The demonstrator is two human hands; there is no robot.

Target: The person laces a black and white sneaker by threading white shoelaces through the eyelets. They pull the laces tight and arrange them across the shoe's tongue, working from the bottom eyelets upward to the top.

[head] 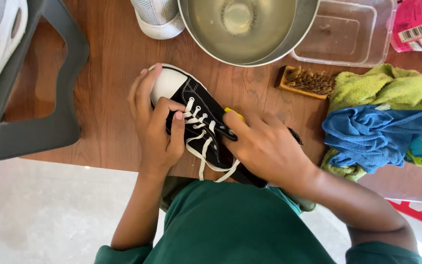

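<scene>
Mid-scrub on wooden table [113, 112]: black canvas high-top sneaker with white laces and toe cap [199, 117] clamped at toe by left hand [155, 127]; right hand [264, 144] closed around yellow-handled brush [234, 113] against sneaker's side. Likely next: steady short strokes, firm hold.
</scene>
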